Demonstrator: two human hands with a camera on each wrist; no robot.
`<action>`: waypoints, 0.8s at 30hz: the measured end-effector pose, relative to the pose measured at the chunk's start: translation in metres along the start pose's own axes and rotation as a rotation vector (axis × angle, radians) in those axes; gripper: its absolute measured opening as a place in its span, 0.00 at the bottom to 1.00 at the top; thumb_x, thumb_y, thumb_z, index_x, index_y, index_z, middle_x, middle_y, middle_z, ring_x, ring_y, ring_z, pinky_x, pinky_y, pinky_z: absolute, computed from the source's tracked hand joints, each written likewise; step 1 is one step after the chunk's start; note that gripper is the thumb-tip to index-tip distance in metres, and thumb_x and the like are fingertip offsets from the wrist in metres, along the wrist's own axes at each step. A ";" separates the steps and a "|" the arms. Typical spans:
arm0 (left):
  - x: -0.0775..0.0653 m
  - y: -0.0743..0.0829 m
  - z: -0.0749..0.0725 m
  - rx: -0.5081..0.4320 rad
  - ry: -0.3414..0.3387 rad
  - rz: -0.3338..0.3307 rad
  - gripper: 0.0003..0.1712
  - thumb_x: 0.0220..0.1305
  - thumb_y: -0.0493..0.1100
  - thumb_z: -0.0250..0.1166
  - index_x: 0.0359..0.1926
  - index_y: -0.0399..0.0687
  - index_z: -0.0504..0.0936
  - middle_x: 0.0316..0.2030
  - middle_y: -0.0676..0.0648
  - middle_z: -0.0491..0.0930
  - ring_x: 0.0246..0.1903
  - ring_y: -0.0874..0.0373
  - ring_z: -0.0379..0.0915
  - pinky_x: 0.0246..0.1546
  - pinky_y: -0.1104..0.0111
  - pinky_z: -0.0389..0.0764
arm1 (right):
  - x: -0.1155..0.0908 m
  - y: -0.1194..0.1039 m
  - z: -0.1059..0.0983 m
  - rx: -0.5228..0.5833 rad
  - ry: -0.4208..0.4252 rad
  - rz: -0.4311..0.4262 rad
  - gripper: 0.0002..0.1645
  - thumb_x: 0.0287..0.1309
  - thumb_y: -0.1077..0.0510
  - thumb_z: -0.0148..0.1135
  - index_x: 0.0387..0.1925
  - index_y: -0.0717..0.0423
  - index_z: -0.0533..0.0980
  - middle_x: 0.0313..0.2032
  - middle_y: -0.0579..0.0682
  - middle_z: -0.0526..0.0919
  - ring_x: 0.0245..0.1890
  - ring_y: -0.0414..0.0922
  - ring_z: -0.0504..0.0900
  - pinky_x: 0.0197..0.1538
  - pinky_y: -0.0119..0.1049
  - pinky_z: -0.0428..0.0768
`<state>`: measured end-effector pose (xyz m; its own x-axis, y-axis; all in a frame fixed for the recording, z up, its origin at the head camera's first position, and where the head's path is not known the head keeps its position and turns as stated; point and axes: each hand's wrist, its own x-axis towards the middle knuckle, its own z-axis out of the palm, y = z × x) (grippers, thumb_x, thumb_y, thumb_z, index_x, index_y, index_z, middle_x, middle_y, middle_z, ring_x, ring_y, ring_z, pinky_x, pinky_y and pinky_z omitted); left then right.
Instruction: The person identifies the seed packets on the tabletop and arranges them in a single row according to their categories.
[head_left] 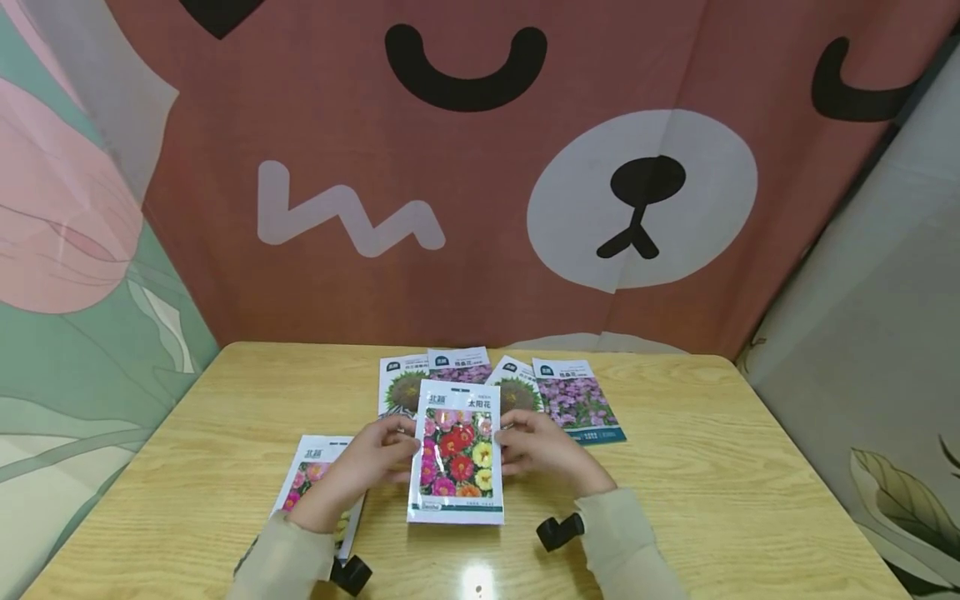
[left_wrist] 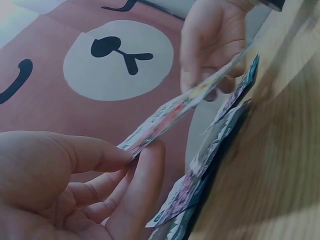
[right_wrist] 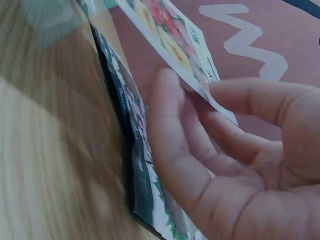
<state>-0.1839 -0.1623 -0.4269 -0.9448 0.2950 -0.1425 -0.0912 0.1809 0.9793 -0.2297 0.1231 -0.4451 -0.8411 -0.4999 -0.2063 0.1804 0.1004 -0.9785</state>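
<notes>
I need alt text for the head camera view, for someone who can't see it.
A person's left hand and right hand hold a flower packet by its side edges above a wooden table. Four packets lie behind it; another packet, partly hidden, lies at left. A cartoon backdrop hangs beyond.

The flat packet (head_left: 456, 454) has a glossy front, white at the top with dark printed characters. Its middle carries a photo of many flowers in red, pink, magenta, orange and yellow, and a thin green band runs near the bottom. The left fingers (head_left: 397, 427) pinch one long side and the right fingers (head_left: 519, 419) pinch the other, so it is held above the worktop (head_left: 690, 475), printed face toward the person.
</notes>
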 end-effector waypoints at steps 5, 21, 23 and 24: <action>-0.001 0.001 -0.010 0.018 -0.019 -0.001 0.22 0.75 0.36 0.56 0.63 0.31 0.63 0.40 0.41 0.76 0.38 0.53 0.79 0.39 0.58 0.88 | 0.002 0.004 0.008 0.019 -0.074 0.022 0.07 0.69 0.63 0.59 0.44 0.63 0.72 0.36 0.54 0.84 0.34 0.48 0.86 0.43 0.46 0.88; -0.005 -0.001 -0.037 0.226 0.019 -0.063 0.07 0.74 0.33 0.55 0.48 0.32 0.73 0.36 0.40 0.76 0.30 0.51 0.78 0.28 0.61 0.85 | 0.005 0.009 0.045 -0.015 -0.122 0.045 0.07 0.72 0.62 0.54 0.38 0.64 0.71 0.32 0.57 0.82 0.26 0.46 0.86 0.38 0.46 0.89; -0.005 -0.003 -0.038 0.239 0.014 -0.061 0.07 0.74 0.33 0.55 0.47 0.31 0.73 0.34 0.41 0.75 0.29 0.51 0.77 0.27 0.61 0.84 | 0.004 0.009 0.049 -0.031 -0.112 0.059 0.08 0.72 0.61 0.53 0.38 0.65 0.71 0.33 0.59 0.83 0.25 0.47 0.86 0.36 0.45 0.89; -0.005 -0.003 -0.039 0.240 0.012 -0.060 0.06 0.74 0.33 0.55 0.47 0.31 0.73 0.33 0.41 0.74 0.29 0.52 0.77 0.27 0.61 0.85 | 0.004 0.009 0.051 -0.034 -0.110 0.066 0.08 0.72 0.61 0.53 0.38 0.65 0.71 0.33 0.60 0.84 0.25 0.48 0.86 0.36 0.45 0.89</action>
<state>-0.1914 -0.2008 -0.4241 -0.9439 0.2659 -0.1956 -0.0707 0.4159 0.9067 -0.2057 0.0785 -0.4547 -0.7667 -0.5825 -0.2701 0.2141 0.1647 -0.9628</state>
